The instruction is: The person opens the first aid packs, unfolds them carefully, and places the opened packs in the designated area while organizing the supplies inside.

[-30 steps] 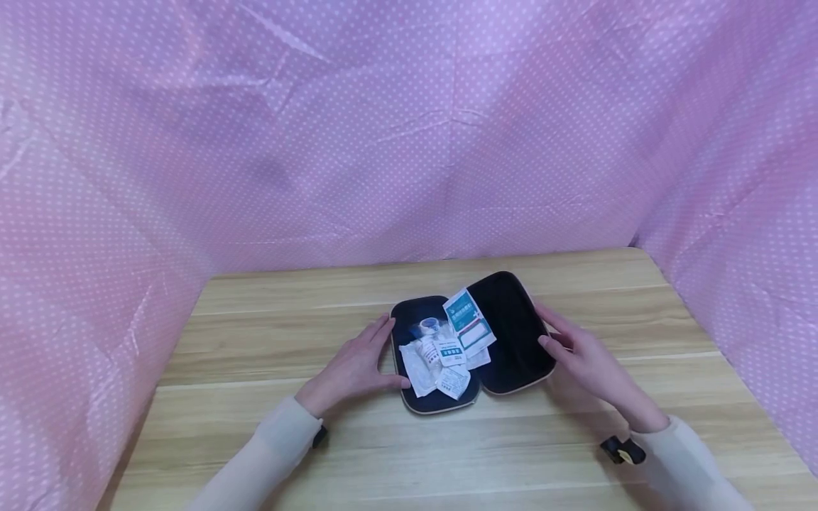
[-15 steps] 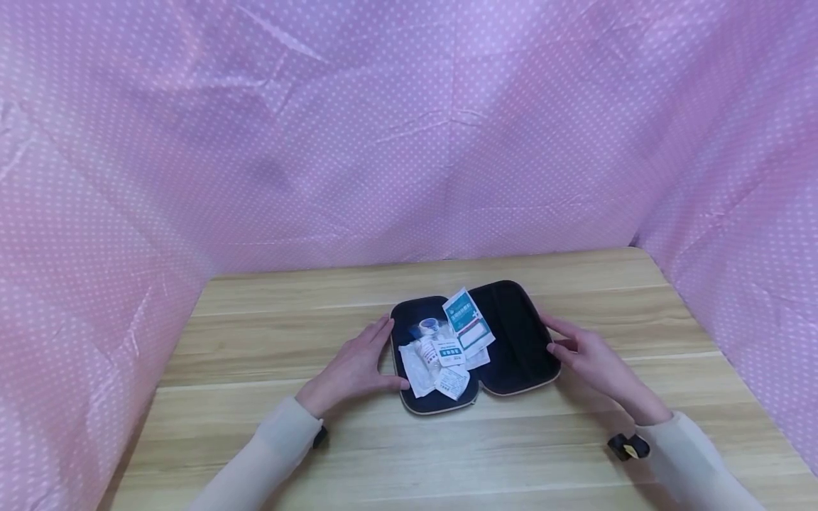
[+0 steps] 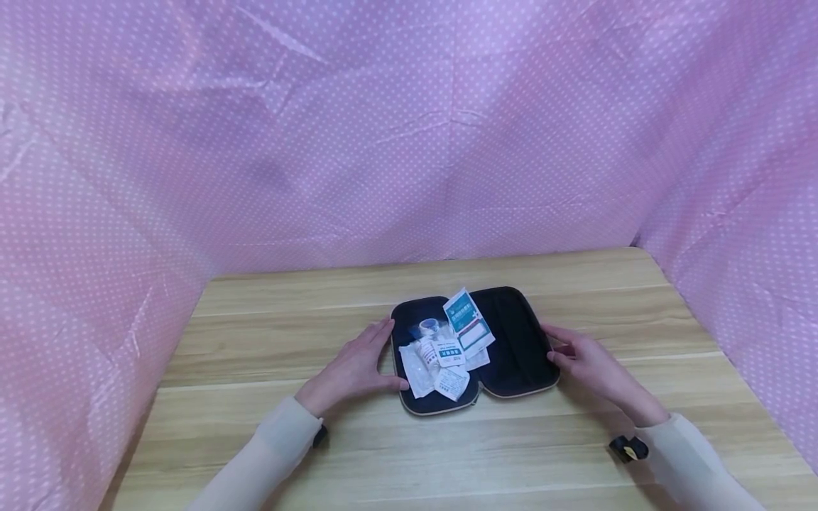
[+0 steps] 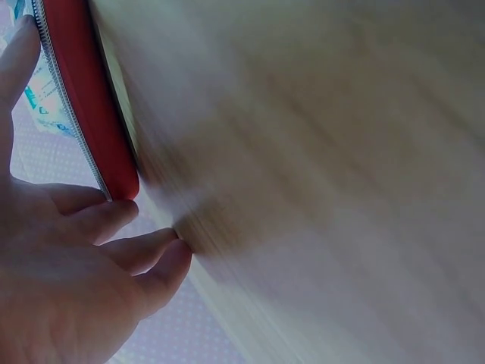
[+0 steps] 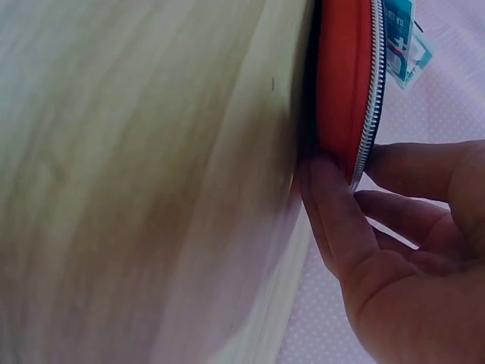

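Note:
A zippered first-aid case (image 3: 511, 341) lies spread open on the table, black inside. The right wrist view shows its red outer shell (image 5: 342, 83) and silver zipper. Several white and teal packets (image 3: 469, 321) are heaped in its left half, with a small white roll (image 3: 429, 326) among them. My left hand (image 3: 354, 362) rests against the left rim, thumb at the near side and fingers extended along the edge. At the right half's outer edge, my right hand (image 3: 591, 365) pinches the rim between thumb and fingers.
The wooden table (image 3: 268, 312) carries the case near its middle. Pink polka-dot cloth (image 3: 383, 142) hangs behind the table and along both sides. A dark band with a small device (image 3: 628, 448) sits at the right wrist.
The right half of the case has come down flatter onto the table, with my right hand moving slightly right and down along with it. My left hand has stayed in place.

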`<state>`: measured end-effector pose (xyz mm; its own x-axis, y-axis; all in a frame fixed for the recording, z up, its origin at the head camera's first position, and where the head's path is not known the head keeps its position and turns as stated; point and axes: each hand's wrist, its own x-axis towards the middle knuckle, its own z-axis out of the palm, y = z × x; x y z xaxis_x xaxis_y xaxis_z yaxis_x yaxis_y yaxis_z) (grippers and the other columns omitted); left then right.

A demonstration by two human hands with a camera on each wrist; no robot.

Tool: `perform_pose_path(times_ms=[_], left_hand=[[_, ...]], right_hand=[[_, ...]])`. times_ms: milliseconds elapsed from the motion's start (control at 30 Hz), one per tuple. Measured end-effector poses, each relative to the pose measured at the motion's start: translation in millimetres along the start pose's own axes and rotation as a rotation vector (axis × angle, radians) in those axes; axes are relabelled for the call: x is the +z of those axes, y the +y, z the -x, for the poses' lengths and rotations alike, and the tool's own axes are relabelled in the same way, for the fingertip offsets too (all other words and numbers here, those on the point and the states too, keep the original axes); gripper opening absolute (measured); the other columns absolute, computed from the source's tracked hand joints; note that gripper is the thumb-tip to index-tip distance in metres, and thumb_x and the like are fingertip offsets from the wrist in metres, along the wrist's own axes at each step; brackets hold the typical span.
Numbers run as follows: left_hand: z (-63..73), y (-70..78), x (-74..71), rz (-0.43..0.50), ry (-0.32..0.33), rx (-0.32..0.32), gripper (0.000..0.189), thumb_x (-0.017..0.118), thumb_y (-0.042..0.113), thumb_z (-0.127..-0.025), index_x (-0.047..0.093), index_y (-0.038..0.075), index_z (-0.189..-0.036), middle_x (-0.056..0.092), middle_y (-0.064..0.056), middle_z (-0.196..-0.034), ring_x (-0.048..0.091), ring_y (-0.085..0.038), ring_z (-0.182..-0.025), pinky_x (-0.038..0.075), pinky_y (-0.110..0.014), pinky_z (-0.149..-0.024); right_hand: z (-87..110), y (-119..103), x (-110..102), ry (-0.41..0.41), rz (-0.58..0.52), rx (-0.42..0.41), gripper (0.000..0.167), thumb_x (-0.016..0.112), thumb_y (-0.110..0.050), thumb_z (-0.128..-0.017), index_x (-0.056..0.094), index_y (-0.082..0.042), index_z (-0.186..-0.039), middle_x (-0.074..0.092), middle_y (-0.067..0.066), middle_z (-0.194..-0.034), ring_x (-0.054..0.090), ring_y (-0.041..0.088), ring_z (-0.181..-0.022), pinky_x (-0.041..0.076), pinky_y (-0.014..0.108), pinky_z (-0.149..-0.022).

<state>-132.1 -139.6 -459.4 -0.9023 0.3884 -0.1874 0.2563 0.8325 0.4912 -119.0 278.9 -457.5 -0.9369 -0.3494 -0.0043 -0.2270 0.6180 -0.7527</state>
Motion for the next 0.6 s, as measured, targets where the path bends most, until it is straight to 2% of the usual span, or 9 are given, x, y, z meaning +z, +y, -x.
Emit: perform_pose_path(times_ms=[233,367,467,600], left_hand=[[1.3,-1.1,-1.2,0.022,-0.021,-0.002,0.118,0.087,0.058,-0.076,0.027,0.006,-0.164,0.028,-0.013,-0.169,0.026,-0.036,-0.154,0.027,-0.053,-0.122],[1.9,-0.6,-1.4,0.024,-0.025,-0.007,0.118,0.086,0.058,-0.077,0.026,0.007,-0.164,0.027,-0.014,-0.169,0.025,-0.037,-0.155,0.026,-0.054,-0.123],[1.9,-0.1,-1.5,0.028,-0.024,-0.005,0.118,0.087,0.058,-0.077,0.026,0.007,-0.164,0.027,-0.014,-0.169,0.025,-0.038,-0.154,0.026,-0.054,-0.123],[1.7,-0.5,-1.2,0.027,-0.018,-0.001,0.118,0.087,0.058,-0.077,0.026,0.006,-0.164,0.028,-0.015,-0.168,0.025,-0.039,-0.154,0.025,-0.054,-0.123]], right_hand=[[-0.5,-1.8,-0.4,0.032,0.017,-0.011,0.047,0.064,0.002,-0.098,0.051,0.016,-0.141,0.058,0.037,-0.135,0.070,0.045,-0.107,0.059,0.049,-0.086],[-3.3,-9.8,-0.3,0.110,0.043,-0.057,0.043,0.064,0.000,-0.100,0.054,0.015,-0.139,0.062,0.036,-0.129,0.070,0.045,-0.106,0.058,0.055,-0.087],[-7.2,-21.0,1.9,0.189,0.110,-0.100,0.040,0.065,-0.005,-0.100,0.058,0.011,-0.137,0.064,0.031,-0.130,0.069,0.044,-0.107,0.056,0.058,-0.089],[-14.1,-38.1,9.5,0.285,0.211,-0.142,0.038,0.069,-0.012,-0.100,0.065,0.004,-0.134,0.064,0.026,-0.134,0.065,0.045,-0.117,0.051,0.061,-0.097]])
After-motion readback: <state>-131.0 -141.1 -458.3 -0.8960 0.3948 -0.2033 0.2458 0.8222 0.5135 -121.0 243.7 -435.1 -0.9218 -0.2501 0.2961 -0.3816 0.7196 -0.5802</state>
